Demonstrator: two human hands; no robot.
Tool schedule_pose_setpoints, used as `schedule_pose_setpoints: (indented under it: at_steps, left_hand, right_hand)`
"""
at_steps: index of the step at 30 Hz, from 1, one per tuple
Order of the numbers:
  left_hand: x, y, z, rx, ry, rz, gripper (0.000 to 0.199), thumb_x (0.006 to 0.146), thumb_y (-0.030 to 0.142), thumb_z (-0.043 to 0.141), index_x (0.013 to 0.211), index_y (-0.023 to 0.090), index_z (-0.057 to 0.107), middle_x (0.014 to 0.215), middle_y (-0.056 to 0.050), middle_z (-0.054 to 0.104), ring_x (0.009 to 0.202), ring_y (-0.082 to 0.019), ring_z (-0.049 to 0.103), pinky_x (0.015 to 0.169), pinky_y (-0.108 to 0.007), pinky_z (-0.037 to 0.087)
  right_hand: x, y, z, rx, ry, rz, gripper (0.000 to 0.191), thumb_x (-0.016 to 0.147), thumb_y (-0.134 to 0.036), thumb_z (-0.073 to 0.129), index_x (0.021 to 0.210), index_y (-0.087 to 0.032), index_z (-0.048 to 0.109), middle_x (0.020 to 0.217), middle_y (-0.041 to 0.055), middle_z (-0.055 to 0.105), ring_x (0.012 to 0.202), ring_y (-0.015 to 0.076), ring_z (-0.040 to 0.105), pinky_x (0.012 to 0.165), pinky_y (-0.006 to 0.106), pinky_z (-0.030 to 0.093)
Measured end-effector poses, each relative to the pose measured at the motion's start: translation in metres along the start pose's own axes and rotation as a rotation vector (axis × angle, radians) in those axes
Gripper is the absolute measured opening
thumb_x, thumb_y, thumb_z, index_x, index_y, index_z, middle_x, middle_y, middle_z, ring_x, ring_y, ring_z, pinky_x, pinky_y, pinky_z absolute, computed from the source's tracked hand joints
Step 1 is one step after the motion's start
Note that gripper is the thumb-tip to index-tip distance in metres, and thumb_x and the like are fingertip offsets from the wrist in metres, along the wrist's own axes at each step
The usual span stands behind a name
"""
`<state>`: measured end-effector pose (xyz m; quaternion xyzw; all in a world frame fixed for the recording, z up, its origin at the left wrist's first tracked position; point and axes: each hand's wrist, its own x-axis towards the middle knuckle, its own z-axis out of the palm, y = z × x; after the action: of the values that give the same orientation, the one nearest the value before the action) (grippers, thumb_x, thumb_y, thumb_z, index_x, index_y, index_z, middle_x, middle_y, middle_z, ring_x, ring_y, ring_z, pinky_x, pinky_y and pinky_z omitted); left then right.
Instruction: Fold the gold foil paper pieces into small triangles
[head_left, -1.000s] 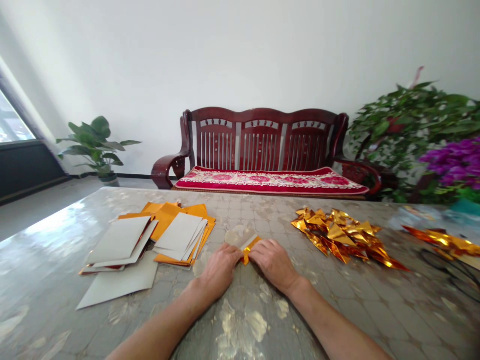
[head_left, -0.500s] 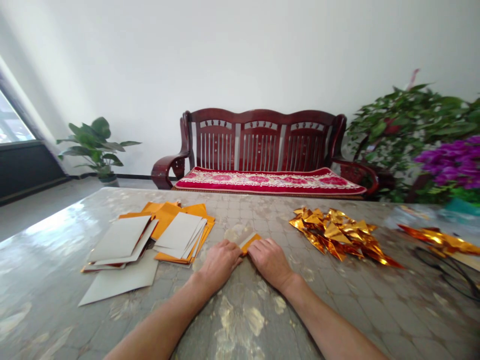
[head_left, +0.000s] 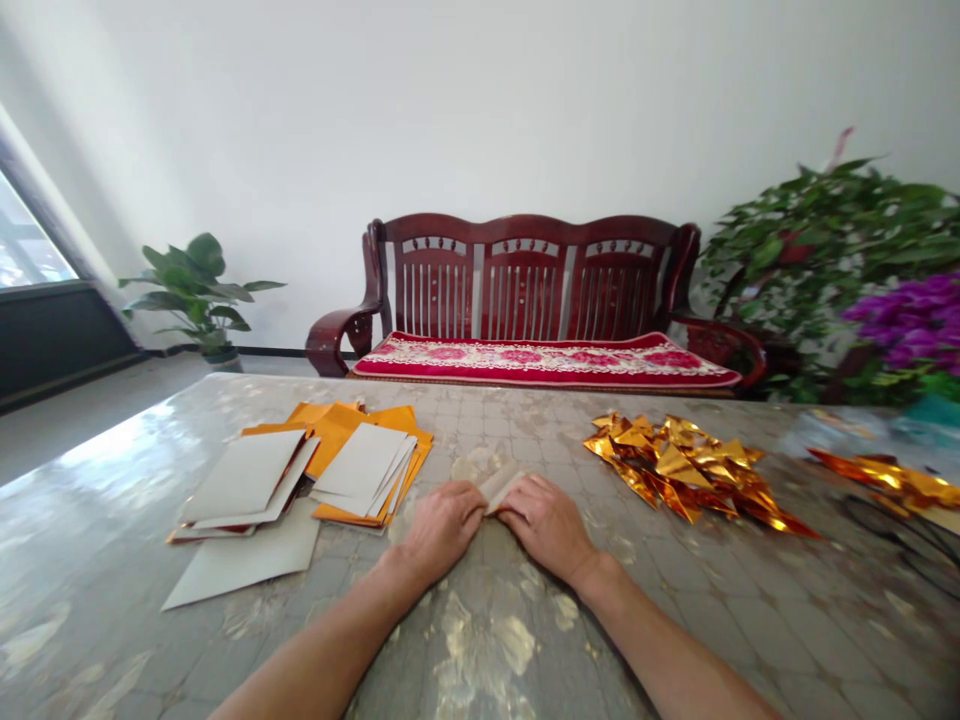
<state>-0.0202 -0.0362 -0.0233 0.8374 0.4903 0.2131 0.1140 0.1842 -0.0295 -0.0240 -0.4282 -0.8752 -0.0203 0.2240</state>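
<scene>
My left hand (head_left: 442, 530) and my right hand (head_left: 547, 525) press together at the middle of the table, pinching a small folded piece of foil-backed paper (head_left: 500, 490) between them. Its pale side faces up, and my fingers hide most of it. To the left of my left hand lie two stacks of grey-backed sheets (head_left: 362, 470) on orange-gold paper (head_left: 337, 430), with a loose grey sheet (head_left: 241, 557) in front. A heap of folded gold foil triangles (head_left: 686, 470) lies to the right of my right hand, apart from it.
The marble-patterned table (head_left: 525, 650) has more gold foil (head_left: 885, 482) and a black cord (head_left: 892, 525) at its right end. Beyond its far edge stand a dark red wooden bench (head_left: 525, 290), a potted plant (head_left: 195, 285) and leafy plants with purple flowers (head_left: 911, 325).
The orange face of the small paper no longer shows; a pale face is now on top. My hands have closed in around it. The view has shifted slightly.
</scene>
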Motion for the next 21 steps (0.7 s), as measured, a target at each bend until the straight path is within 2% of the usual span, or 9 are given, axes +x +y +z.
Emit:
schedule_pose_setpoints:
  at_steps: [4, 10, 17, 21]
  left_hand:
    - [-0.0013, -0.01, -0.0025, -0.059, 0.037, -0.068, 0.035, 0.089, 0.008, 0.044, 0.102, 0.025, 0.072, 0.11, -0.002, 0.065, 0.101, -0.015, 0.062, 0.089, -0.024, 0.047]
    - [-0.0019, -0.0052, -0.0035, -0.013, 0.011, -0.049, 0.041, 0.084, 0.007, 0.047, 0.107, 0.03, 0.071, 0.125, -0.001, 0.057, 0.111, -0.016, 0.058, 0.095, -0.027, 0.046]
    - [0.0011, -0.0044, -0.0017, -0.023, 0.006, -0.039, 0.036, 0.088, 0.01, 0.045, 0.103, 0.028, 0.072, 0.108, -0.001, 0.066, 0.105, -0.016, 0.06, 0.094, -0.026, 0.046]
    - [0.0025, -0.0063, 0.0004, -0.033, 0.016, -0.042, 0.034, 0.088, 0.01, 0.046, 0.101, 0.027, 0.072, 0.108, 0.0, 0.067, 0.105, -0.016, 0.06, 0.095, -0.026, 0.045]
  right_hand:
    - [-0.0005, 0.0027, 0.0023, 0.061, -0.003, 0.036, 0.016, 0.095, -0.028, 0.056, 0.099, -0.026, 0.072, 0.094, 0.0021, 0.067, 0.095, 0.0183, 0.056, 0.083, 0.03, 0.042]
    - [0.0008, 0.0004, -0.0004, 0.072, -0.013, 0.047, 0.018, 0.095, -0.027, 0.054, 0.097, -0.025, 0.072, 0.094, 0.0023, 0.067, 0.093, 0.0183, 0.056, 0.083, 0.03, 0.042]
    - [0.0017, 0.0009, 0.0036, 0.031, -0.007, 0.103, 0.023, 0.099, -0.031, 0.049, 0.092, -0.024, 0.07, 0.092, 0.0028, 0.065, 0.092, 0.0187, 0.056, 0.079, 0.03, 0.041]
    - [0.0042, -0.0001, 0.0052, 0.019, -0.006, 0.146, 0.024, 0.099, -0.032, 0.048, 0.087, -0.023, 0.067, 0.093, 0.0027, 0.065, 0.092, 0.0187, 0.055, 0.078, 0.03, 0.041]
